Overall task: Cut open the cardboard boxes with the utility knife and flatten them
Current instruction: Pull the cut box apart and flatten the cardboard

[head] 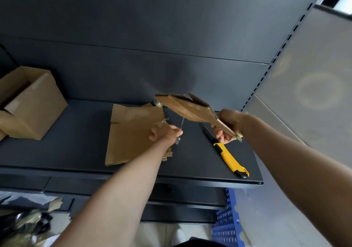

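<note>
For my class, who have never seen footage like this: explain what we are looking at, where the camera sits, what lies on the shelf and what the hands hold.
There is one picture, from a camera worn on a person's head, looking down at their two bare arms. No machine is involved. The right hand grips a flattened cardboard box, raised above a dark metal shelf. The left hand pinches a strip of clear tape that seems to run up to that box. On the shelf lie another flattened box, a yellow utility knife that nobody is holding, and, at the left, an uncut cardboard box with its flaps open.
</note>
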